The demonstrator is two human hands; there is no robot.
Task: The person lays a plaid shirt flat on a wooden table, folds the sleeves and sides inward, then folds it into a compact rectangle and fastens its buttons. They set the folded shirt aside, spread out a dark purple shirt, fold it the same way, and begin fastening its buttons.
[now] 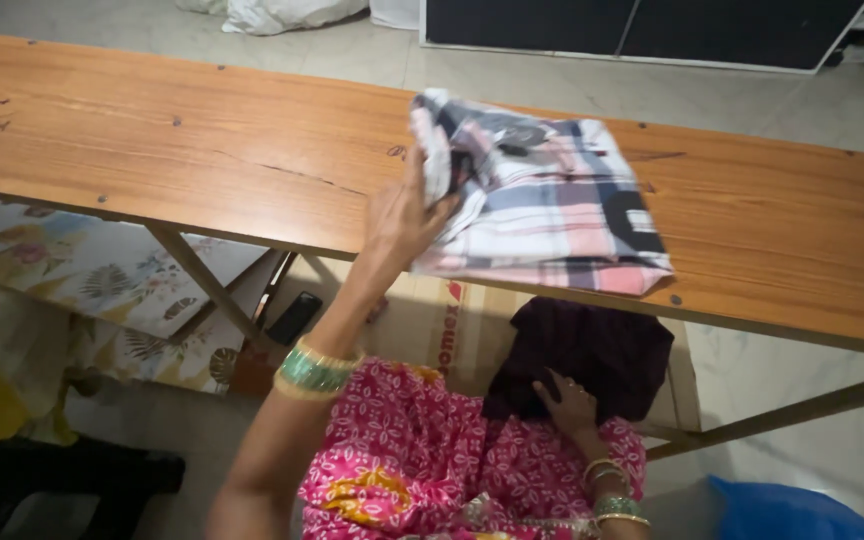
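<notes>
Pale tiled floor [512,75] runs behind a long wooden worktop [202,160] on slanted metal legs. At far left, under the worktop, lie floral sheets [82,270] and a dark stool [82,480]. Just right of them a black phone [294,318] leans by a cardboard box [432,320].

The left hand [404,215], green and gold bangles [314,370] on its wrist, reaches up to the near edge of the worktop. Its grip is clenched on the left edge of a folded plaid shirt [552,200], thumb on top and fingers tucked beneath. The shirt lies flat on the worktop, its front edge close to the rim, its left side lifted slightly by the hand.

Further right and lower, the right hand [567,405] rests on a dark maroon cloth [582,355] heaped on the person's lap, over a pink printed dress [422,460]. Its fingers curl into the cloth, grasping a fold. A blue bag [782,510] shows at the lower right corner.

The risk, as I judge it: the shirt is held by one edge only and sits near the rim, so a sideways tug could pull the folds open or drag it off onto the lap. The maroon cloth, gripped loosely, could slide to the floor.
</notes>
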